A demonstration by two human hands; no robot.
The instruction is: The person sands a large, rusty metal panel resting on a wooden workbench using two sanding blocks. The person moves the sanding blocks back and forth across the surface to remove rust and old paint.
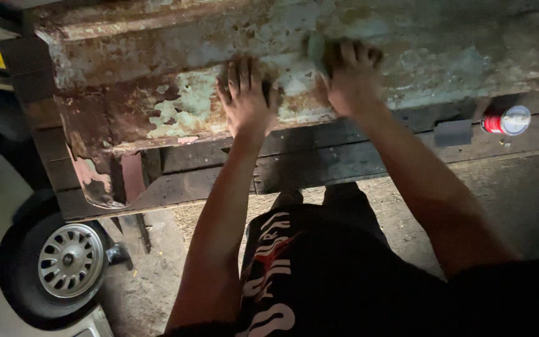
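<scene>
So there's this long rusty metal panel with flaking pale green paint sitting on dark wooden planks. Directly on the planks: a red can with a white end on its side, near a dark grey block.

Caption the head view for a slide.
Left hand flat on a rusty, peeling metal panel; right hand presses a pale pad against it.
</scene>
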